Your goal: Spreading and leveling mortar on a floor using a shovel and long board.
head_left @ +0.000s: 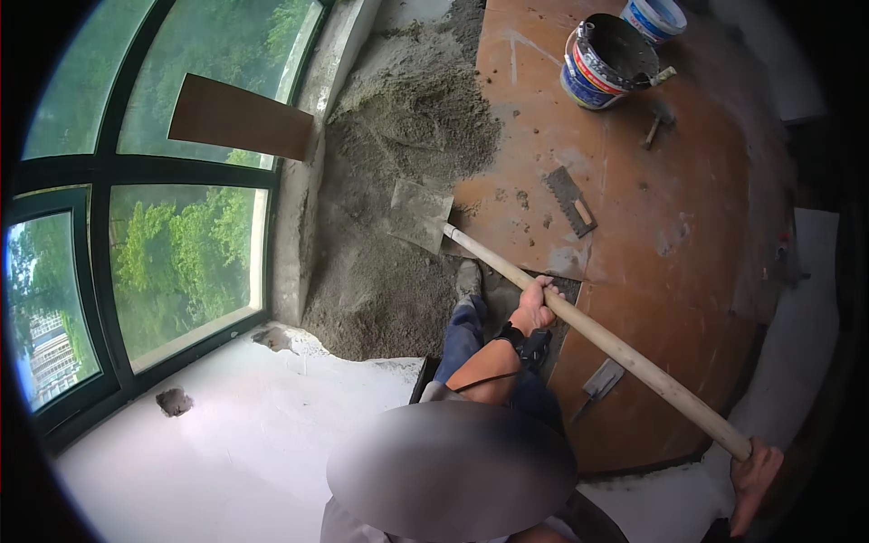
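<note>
The head view shows a long-handled shovel [634, 357] slanting across the floor, gripped by both hands. Nearest, beyond the near right corner of the brown floor covering [670, 290], the right hand [759, 469] is closed around the butt of the handle. The left hand [536, 306], a black band [532, 346] at its wrist, wraps the shaft farther down, over the covering's left edge. The handle is round, pale wood, smooth and slightly yellowed, turning whitish where it meets the blade [418, 215]. That blade is flat, roughly square and coated with grey dust, almost the colour of the loose grey mix [362, 290] it lies against, along the covering's left edge.

Beneath the handle, towards the near left corner, lies a grey metal trowel [602, 380]. A dusty shoe [469, 279] stands at the edge of the mix, just short of the blade. Farther off, near the left edge, rests a notched trowel [572, 204] with a wooden grip; beyond it is a hammer [658, 125]. Towards the far edge stand a blue, white and red bucket [597, 77], dark inside, and a blue-and-white bucket [654, 20] behind it.
</note>
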{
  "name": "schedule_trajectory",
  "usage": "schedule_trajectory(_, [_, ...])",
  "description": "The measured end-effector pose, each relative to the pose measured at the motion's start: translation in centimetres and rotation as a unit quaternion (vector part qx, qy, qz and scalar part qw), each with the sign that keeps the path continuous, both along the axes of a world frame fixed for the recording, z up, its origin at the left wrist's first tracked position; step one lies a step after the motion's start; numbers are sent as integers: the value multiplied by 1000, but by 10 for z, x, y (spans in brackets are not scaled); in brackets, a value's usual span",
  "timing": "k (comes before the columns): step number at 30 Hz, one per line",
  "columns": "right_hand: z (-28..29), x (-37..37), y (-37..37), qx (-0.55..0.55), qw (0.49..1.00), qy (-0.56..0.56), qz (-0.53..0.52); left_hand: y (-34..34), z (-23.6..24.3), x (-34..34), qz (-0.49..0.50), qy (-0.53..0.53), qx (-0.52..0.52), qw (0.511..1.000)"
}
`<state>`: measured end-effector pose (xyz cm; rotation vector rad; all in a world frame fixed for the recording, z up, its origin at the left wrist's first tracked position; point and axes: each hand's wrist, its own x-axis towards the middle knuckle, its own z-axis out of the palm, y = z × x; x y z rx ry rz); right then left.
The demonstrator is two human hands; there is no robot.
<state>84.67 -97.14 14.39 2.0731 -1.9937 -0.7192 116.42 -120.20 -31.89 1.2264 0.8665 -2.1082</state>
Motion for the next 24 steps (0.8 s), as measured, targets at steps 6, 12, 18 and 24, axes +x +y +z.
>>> schedule_trajectory(6, [-126,102,-165,-28,983,-152,96,-108,-67,170,85,-64,13,994])
schedule_trajectory(12, [-111,87,-162,112,989,-83,-40,-80,-46,145,104,-66,7,992])
schedule_trajectory(18, [-79,50,-88,-33,997,-59,26,1,25,115,127,-65,-23,990])
schedule_trajectory(24, [-86,26,64,-266,963,-1,38,126,85,101,70,-90,-12,993])
